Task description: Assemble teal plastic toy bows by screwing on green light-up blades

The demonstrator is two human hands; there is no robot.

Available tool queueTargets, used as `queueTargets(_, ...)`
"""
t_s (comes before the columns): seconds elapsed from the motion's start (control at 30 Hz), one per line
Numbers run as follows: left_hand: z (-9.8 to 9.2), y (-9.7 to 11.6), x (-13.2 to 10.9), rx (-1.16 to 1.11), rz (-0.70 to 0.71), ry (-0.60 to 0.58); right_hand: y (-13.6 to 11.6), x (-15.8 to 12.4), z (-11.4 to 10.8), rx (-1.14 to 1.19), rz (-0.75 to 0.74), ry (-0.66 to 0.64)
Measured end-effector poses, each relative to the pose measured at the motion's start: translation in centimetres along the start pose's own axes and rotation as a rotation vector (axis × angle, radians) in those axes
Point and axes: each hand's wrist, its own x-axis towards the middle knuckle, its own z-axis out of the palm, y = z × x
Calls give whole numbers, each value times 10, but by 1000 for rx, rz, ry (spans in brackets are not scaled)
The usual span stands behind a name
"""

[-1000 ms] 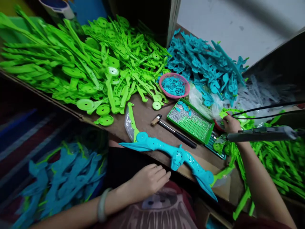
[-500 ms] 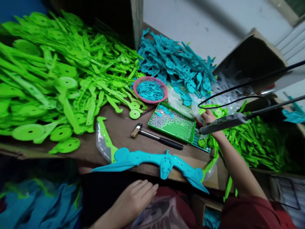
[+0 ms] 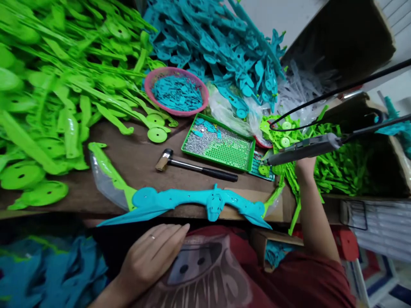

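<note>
A blue toy bow (image 3: 183, 197) with green limbs lies along the table's front edge, clear film or plastic at its ends. My left hand (image 3: 152, 252), a ring on one finger, rests below it against my shirt, fingers stretched out and holding nothing. On the right, my right hand (image 3: 305, 167) is behind a grey corded electric screwdriver (image 3: 303, 149), beside a heap of green parts (image 3: 340, 158). The tool covers its fingers, so whether they grip anything is hidden. A hammer (image 3: 199, 169) with a black handle lies behind the bow.
A green tray (image 3: 229, 154) holds small metal pieces and blue bits. Behind it are a pink bowl (image 3: 205, 92) of blue pieces and a pile of blue parts (image 3: 218, 47). Green parts (image 3: 70, 81) are heaped on the left. An open carton (image 3: 398, 158) stands right.
My right hand has drawn back to the right, from the green parts beyond the screwdriver to behind its body. My left hand stays low by my shirt. The view has tilted down.
</note>
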Motion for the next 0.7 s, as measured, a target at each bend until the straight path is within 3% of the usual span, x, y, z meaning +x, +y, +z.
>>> queueTargets(0.13,18,13,23,-38,29,-32,-12,-69,-18,214,71,110)
queueTargets(0.23,46,26,50,-40,51,-99,-38,-119,-6,322,73,-24)
queueTargets(0.3,65,32,65,30,10,-155,-55,-140,10,366,36,-211)
queueTargets(0.4,85,32,76,147,-71,-267,-69,-145,31,359,-196,-551)
queueTargets(0.47,92,30,77,175,-102,-310,-69,-138,40,295,-343,-691)
queueTargets(0.7,94,30,71,176,-137,-292,-61,-125,48,187,-493,-792)
